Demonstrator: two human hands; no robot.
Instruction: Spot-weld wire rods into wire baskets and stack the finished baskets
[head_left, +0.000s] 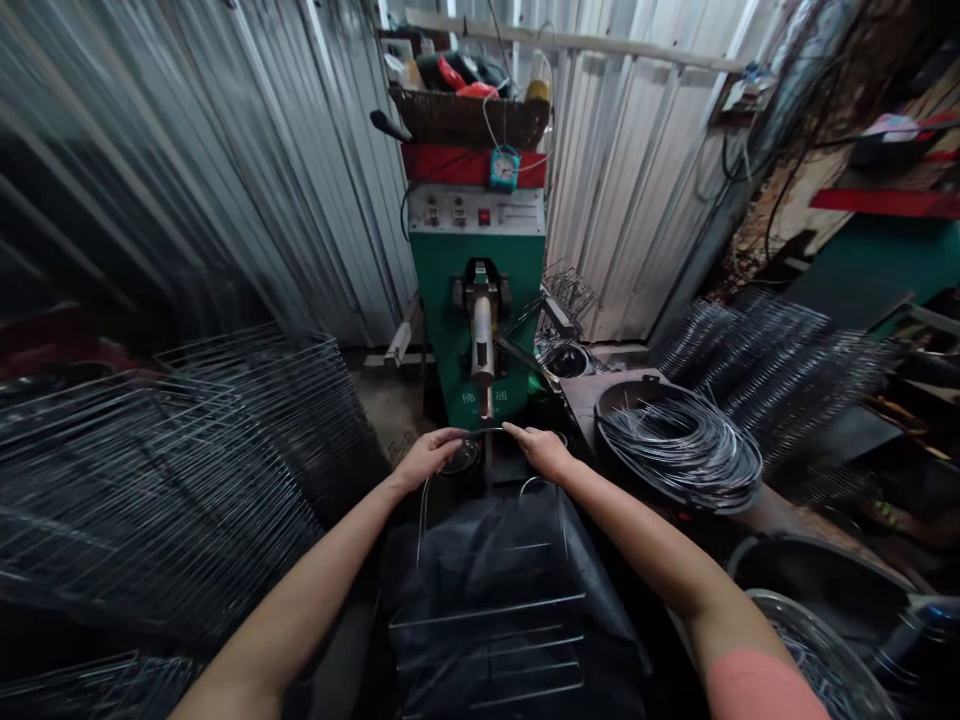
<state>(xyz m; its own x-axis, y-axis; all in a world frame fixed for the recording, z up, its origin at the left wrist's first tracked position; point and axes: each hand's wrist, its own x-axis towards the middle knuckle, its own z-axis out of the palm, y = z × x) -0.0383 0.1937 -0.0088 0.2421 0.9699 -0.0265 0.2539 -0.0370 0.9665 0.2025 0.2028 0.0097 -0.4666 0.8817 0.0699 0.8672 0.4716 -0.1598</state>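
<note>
Gripping the top wire of a silver wire rack in both my closed left hand and right hand, I hold it above my black plastic apron, facing a green spot-welding machine, with a grey wire coil off to my right.

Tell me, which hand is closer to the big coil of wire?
Right. The right hand is to the left of the coil of wire, not touching it. The left hand is farther away, on the right hand's other side.
</note>
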